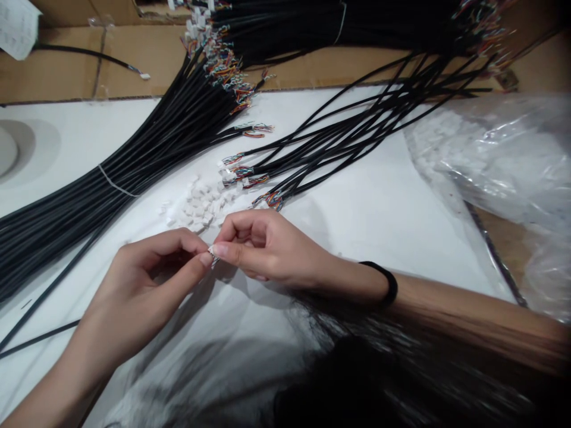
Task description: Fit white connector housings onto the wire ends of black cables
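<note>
My left hand (138,291) is closed, thumb and forefinger pinching a small white connector (211,250). Against it, the thumb and fingertips of my right hand (276,246) are pressed together in a pinch. Thin wires (215,261) show just below where the fingertips meet; the fingers partly hide them. A black cable (42,340) runs in from the left and disappears behind my left hand. Just beyond the hands lies a pile of loose white connectors (200,205) on the white tabletop (370,214).
A tied bundle of black cables (134,148) with bared coloured wire ends lies at left. Loose cables (348,131), some with connectors, spread behind my right hand. Another thick bundle (289,27) rests on cardboard (66,71) at the back. A clear plastic bag (499,148) of white pieces sits right.
</note>
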The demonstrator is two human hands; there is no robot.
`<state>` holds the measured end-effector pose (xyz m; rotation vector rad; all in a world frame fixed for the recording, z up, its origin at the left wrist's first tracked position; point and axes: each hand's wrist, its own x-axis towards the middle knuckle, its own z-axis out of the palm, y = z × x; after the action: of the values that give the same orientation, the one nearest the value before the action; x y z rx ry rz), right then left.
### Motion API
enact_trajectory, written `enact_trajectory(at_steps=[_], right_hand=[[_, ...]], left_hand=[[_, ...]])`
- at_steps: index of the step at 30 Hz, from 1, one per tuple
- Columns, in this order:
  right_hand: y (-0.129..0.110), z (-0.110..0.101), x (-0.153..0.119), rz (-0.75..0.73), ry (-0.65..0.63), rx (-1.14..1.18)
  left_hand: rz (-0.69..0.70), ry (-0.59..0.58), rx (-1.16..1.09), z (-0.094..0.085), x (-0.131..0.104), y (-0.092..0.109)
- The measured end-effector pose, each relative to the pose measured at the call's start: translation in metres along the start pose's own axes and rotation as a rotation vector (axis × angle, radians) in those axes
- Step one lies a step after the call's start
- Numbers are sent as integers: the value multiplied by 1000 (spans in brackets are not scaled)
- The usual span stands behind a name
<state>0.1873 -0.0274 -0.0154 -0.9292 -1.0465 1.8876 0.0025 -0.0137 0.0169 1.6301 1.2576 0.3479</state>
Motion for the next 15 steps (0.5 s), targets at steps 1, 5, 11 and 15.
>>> enact_trajectory(at_steps=[1, 5, 11, 15], right_hand=[[1, 0, 0, -8, -4, 3], [2, -1, 0, -18, -8, 18], [-2, -2, 1, 17, -50, 77], [-2, -3, 0, 18, -46, 87]], left_hand=[[0, -2, 3, 0, 0, 1], [-27, -44, 35, -1, 2, 3], [-103, -51, -74, -3, 2, 6], [-108, -71, -117, -5, 1, 5]])
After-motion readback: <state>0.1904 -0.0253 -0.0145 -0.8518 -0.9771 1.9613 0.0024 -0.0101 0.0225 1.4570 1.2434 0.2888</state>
